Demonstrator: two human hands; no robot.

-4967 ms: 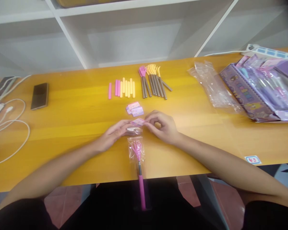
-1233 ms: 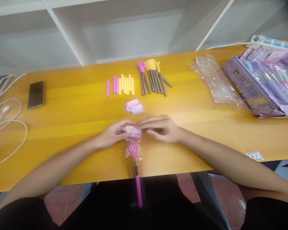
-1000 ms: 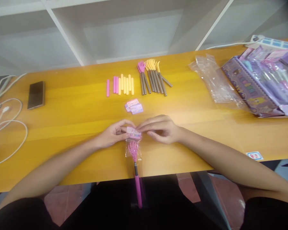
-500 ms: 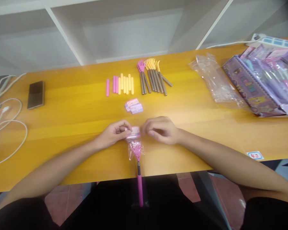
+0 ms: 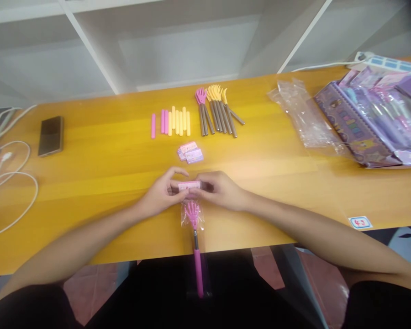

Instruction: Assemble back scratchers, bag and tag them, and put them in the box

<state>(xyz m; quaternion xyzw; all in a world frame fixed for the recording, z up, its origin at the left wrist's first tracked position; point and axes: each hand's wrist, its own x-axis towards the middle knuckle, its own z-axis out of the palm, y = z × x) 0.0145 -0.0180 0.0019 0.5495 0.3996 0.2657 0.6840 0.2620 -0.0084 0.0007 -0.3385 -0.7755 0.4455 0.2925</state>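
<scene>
A pink back scratcher point(image 5: 197, 269) lies inside a clear plastic bag point(image 5: 184, 218), its claw end on the table and its handle hanging past the front edge. Across the bag's top sits a pink printed card point(image 5: 189, 185). My left hand point(image 5: 160, 192) pinches the card's left side, with the index finger raised above it. On the right side, my right hand point(image 5: 222, 189) grips the same card, thumb in front. Just beyond my hands is a small pile of similar cards point(image 5: 193, 155).
Pink and yellow handle tubes point(image 5: 180, 121) lie behind the cards, beside metal-stemmed scratcher heads point(image 5: 222, 109). Clear bags point(image 5: 304, 114) and a purple box point(image 5: 359, 128) of packed items stand right. A phone point(image 5: 51, 135) and white cables point(image 5: 34, 183) lie left.
My right hand has moved left and closed on the card's right side. My left index finger has lifted, and the bagged back scratcher has shifted slightly left.
</scene>
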